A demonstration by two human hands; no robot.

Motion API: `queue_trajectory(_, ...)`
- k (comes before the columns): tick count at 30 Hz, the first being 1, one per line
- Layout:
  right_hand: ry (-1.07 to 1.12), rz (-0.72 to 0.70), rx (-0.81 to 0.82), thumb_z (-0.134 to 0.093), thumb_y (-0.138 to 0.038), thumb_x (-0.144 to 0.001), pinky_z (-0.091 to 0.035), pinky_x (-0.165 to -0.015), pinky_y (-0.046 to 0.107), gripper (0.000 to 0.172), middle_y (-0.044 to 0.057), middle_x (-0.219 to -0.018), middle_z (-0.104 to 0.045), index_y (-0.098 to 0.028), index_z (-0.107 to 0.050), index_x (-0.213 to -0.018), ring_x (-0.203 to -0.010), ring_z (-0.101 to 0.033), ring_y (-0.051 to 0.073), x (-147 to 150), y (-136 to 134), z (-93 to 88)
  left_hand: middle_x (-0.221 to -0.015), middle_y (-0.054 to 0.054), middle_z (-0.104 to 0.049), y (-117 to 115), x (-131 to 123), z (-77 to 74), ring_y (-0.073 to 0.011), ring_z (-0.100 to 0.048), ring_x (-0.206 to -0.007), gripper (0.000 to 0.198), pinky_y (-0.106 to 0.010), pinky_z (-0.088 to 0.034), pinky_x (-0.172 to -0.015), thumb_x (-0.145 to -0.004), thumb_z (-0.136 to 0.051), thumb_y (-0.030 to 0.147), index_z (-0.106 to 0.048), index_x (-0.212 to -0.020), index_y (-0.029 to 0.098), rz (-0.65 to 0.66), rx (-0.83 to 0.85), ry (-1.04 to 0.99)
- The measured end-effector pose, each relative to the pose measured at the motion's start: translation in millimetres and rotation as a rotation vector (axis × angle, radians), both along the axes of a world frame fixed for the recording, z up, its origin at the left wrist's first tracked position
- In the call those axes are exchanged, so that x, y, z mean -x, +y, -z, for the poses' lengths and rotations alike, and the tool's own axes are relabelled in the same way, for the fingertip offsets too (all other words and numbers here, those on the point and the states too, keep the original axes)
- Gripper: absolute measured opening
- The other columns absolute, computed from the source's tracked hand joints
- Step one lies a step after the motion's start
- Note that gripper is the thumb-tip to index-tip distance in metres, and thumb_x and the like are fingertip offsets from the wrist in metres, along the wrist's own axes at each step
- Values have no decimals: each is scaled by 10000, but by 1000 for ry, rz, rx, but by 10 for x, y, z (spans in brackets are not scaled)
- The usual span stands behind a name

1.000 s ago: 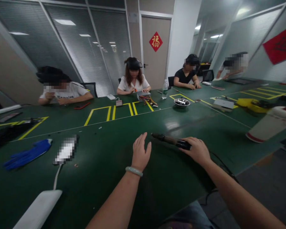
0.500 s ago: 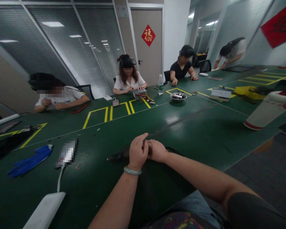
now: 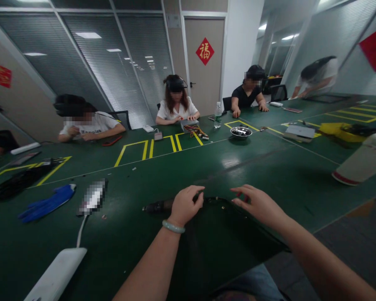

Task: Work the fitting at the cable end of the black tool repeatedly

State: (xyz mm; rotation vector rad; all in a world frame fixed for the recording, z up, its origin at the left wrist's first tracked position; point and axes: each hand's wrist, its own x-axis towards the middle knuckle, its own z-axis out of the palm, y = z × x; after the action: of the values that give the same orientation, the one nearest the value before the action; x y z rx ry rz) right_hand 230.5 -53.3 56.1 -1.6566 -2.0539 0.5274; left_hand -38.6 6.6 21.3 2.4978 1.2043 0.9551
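My left hand, with a pale green bangle at its wrist, is just above the table with its fingers bent and the thumb apart. Nothing shows between them. Behind it lies a dark, pen-shaped power tool, perhaps an electric screwdriver, with its metal tip to the left and its rear part hidden by the hand. A black cord runs off to the right, passing under my right hand. That hand hovers over the table, fingers apart and nothing seen in them. Small light bits lie between the hands.
To the left are a blue glove, a blurred-out device and a white power strip. Farther off stand a metal bowl, a water bottle and, at right, a white tumbler. Several people sit or lean around the green table.
My hands were together over the tool's rear end. The right hand has moved away to the right, leaving a gap, while the left stays beside the tool. The view has shifted slightly left.
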Motion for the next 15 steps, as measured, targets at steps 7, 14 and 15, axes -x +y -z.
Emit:
queue_trajectory(7,-166,-229,127,-629,-446,-797,-421,-702,251,315,21,-994,-581,-277,-667,-1060,-806,-576,147,55,122,190,-1015,-28,-638,-133,-154,-68,-197,-570,-984,145,-356,-438,-881,-858,-578,291,-604,-986,227,26,13,218)
queue_trajectory(14,-416,-166,90,-645,-392,-754,-359,-594,260,163,30,-822,-608,-242,-688,-803,-699,-555,162,157,303,193,-1007,-23,-613,-121,-204,36,-191,-565,-958,189,-319,-440,-815,-852,-600,321,-562,-1012,227,-26,92,336)
queue_trajectory(15,-417,-185,85,-661,-393,-736,-355,-579,260,161,31,-817,-610,-243,-690,-785,-688,-552,162,139,307,187,-1002,-21,-613,-110,-197,45,-189,-566,-949,186,-314,-441,-802,-856,-598,325,-559,-1011,229,-16,87,335)
